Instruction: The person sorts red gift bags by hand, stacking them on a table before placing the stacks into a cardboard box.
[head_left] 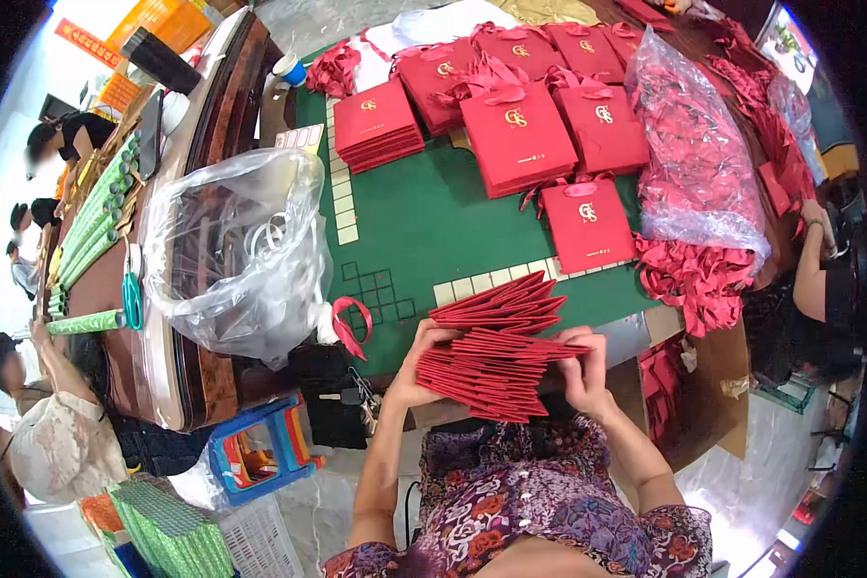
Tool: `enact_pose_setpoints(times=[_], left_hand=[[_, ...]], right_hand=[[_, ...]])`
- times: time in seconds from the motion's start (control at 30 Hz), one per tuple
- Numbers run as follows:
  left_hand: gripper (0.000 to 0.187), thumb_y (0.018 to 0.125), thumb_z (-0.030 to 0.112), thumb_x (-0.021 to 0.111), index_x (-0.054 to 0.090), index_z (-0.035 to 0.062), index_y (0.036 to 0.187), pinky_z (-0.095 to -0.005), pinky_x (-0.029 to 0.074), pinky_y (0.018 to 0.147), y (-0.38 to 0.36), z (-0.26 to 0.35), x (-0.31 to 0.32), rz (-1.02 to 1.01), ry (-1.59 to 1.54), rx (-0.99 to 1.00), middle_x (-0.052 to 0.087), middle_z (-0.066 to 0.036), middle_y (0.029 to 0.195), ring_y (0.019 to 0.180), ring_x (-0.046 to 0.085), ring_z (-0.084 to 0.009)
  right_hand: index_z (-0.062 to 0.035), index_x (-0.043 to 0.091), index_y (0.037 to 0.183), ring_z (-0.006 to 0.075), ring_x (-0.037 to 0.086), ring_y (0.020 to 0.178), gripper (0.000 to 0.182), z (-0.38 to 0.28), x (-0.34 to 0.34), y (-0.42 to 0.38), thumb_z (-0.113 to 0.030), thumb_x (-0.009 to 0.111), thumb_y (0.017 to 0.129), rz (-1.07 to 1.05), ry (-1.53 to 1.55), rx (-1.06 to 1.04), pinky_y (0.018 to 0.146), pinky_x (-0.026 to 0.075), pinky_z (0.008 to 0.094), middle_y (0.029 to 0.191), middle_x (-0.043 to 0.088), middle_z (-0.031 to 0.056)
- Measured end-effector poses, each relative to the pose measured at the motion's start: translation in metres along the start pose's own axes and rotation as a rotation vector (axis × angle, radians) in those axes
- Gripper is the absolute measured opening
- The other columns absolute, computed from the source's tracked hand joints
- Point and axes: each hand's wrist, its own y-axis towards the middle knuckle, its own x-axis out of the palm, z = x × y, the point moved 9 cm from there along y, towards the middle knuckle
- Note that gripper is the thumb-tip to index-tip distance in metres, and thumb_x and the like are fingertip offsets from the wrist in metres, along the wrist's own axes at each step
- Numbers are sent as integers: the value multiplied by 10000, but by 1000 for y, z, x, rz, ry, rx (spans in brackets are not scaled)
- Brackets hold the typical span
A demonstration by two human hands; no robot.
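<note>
A thick stack of flat red paper bags (486,371) stands on edge at the table's near side, close to my body. My left hand (416,366) is wrapped round the stack's left end. At the other end my right hand (585,371) pinches the edge of a bag that sticks out. The upper part of the stack leans apart from the lower part in a fan. Just beyond it, a red gift bag (588,226) with a gold logo and ribbon handle lies on the green mat (405,217).
Stacks of red gift bags (520,135) fill the far side. A clear plastic sack of red ribbons (694,144) spills at right. On the left stand a plastic-lined bin (236,250) and teal scissors (132,289). Other people sit left; a co-worker's arm (812,260) shows right.
</note>
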Motion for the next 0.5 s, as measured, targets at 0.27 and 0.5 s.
enact_pose_setpoints(times=[0.27, 0.5], left_hand=[[479, 577, 129, 839, 585, 93, 982, -384, 399, 933, 1, 5, 0, -24, 163, 73, 549, -72, 1059, 1026, 489, -266], [420, 588, 145, 829, 578, 97, 922, -385, 377, 983, 0, 7, -3, 26, 94, -27, 579, -57, 1000, 1086, 489, -263]], right_hand=[[-28, 363, 1137, 224, 506, 978, 326, -2, -15, 3, 42, 500, 850, 44, 77, 91, 872, 432, 348, 1079, 455, 149], [-44, 440, 1046, 250, 618, 855, 419, -6, -6, 12, 19, 731, 751, -24, 4, 25, 767, 515, 353, 959, 585, 158]])
